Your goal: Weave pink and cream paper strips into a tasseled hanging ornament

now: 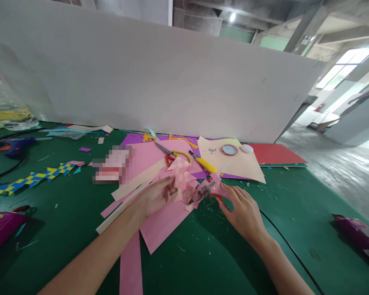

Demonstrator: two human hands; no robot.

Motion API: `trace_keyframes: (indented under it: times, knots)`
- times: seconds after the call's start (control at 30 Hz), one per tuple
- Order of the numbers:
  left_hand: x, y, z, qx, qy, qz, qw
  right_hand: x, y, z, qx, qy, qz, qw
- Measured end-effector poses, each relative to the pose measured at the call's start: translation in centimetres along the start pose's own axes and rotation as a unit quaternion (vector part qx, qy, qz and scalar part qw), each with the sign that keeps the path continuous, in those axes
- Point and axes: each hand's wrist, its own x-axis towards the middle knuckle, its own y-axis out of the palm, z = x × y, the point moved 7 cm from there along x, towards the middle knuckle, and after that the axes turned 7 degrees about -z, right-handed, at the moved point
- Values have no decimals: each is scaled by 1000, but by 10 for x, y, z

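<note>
My left hand [160,194] is closed on a woven paper strip [180,176] of pink and cream checks, held up over the pink paper. In my right hand [241,205] is a pink hot glue gun [214,186], its clear glue stick poking out at the back and a small orange light lit on its side. The gun's nozzle points left and down, close to the lower end of the woven strip; whether they touch I cannot tell. Cut cream strips [138,180] and pink sheets [166,221] lie beneath my left hand and forearm.
Scissors [172,154] and a yellow utility knife [206,164] lie behind my hands. A roll of tape [229,150] sits on cream paper [255,170]. A blue-yellow woven strip [33,179] lies left. Purple tools [3,227] flank both sides. A black cord [283,237] trails right.
</note>
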Motion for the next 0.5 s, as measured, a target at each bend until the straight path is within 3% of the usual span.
trace_keyframes:
  times: [0.5]
  knots:
    - [2, -3, 2, -12, -7, 7, 1000, 1, -7, -3, 19, -16, -3, 1000]
